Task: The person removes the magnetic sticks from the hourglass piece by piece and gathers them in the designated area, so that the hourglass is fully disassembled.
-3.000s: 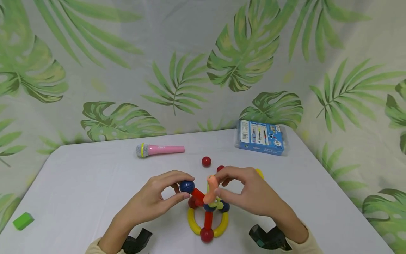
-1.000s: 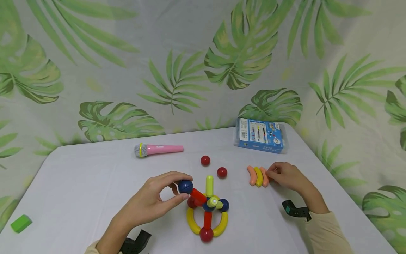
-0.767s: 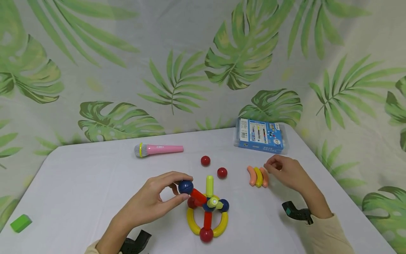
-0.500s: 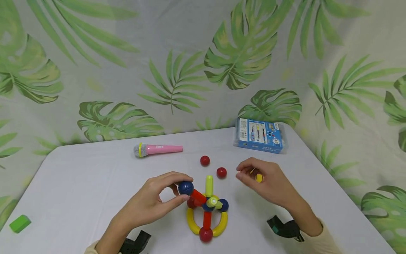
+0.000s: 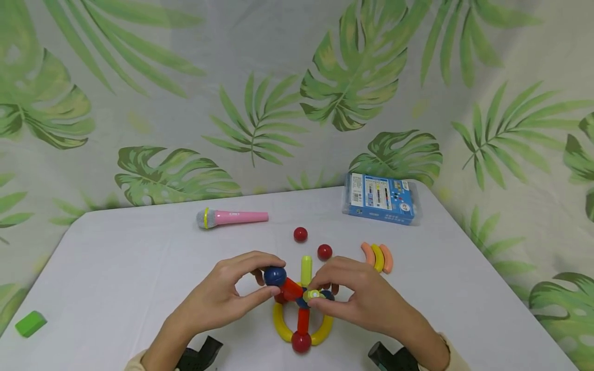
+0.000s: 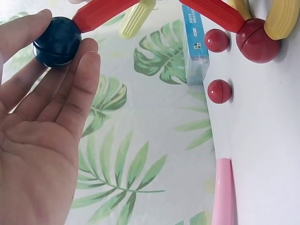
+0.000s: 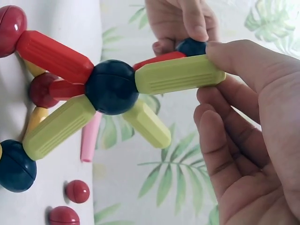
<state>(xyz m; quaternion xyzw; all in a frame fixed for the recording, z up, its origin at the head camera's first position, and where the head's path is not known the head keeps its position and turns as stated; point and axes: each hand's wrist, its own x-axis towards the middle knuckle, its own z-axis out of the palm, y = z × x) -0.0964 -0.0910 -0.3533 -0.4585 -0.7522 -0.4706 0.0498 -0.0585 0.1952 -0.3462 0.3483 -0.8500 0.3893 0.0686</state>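
A magnetic rod-and-ball structure stands on the table on a base of curved yellow pieces joined by balls. My left hand pinches a dark blue ball between thumb and fingers, at the outer end of a slanting red rod. With thumb and fingertips, my right hand pinches the free end of a yellow-green rod that sticks out from the central blue ball. Another yellow-green rod points to the back from that ball. In the head view, the right fingers partly cover the structure's right side.
Two loose red balls lie behind the structure. Two orange curved pieces with a yellow one between them rest to the right. Further back are a pink toy microphone and a blue box; a green block sits far left.
My right hand has put an orange curved piece down beside the others on the right, then come back and taken hold of the yellow-green rod. The left hand still holds the blue ball.
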